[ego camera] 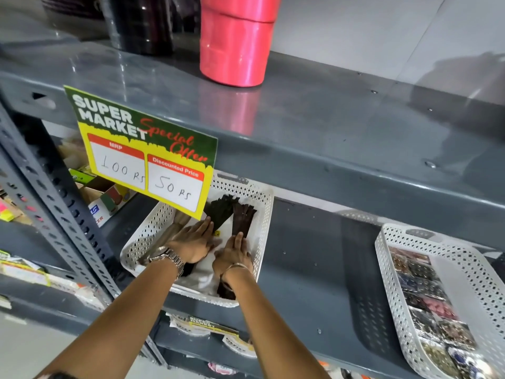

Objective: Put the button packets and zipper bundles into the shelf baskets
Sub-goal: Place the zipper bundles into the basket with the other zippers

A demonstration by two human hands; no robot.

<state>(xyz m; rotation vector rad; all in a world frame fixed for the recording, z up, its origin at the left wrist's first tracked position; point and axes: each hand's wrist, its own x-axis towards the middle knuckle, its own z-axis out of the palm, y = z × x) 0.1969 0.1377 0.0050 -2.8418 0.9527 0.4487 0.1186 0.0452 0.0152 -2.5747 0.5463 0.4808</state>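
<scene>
Fingers [205, 225] of the left hand [195, 243] lie flat and spread, released, pressing down on the near end of a dark green zipper bundle [218, 209]; those of the right hand [232, 251] are likewise flat and unclenched, resting on the near end of a brown zipper bundle [243, 217]. Neither hand grasps anything that I can make out. Both bundles run lengthwise away from the fingertips, toward the upper middle of the frame, their long axes roughly in line with the forearms and slightly fanned apart at the far ends. A paler bundle [166, 233] lies to the left of the left hand, partly hidden under the wrist and its watch [166, 257]. All of this sits inside the white perforated basket [262, 214] at lower centre, which rests on the grey shelf [314, 255]. A yellow and green price sign [142, 151] hangs from the shelf above and covers the basket's far left corner. At the lower right of the frame a second white basket [382, 255] holds a row of button packets [429, 302], well apart from both hands; the right hand is the nearer one to it. By my judgement the zippers are being smoothed into place and little remains to be done here. A red roll [235, 42] stands on the upper shelf.
</scene>
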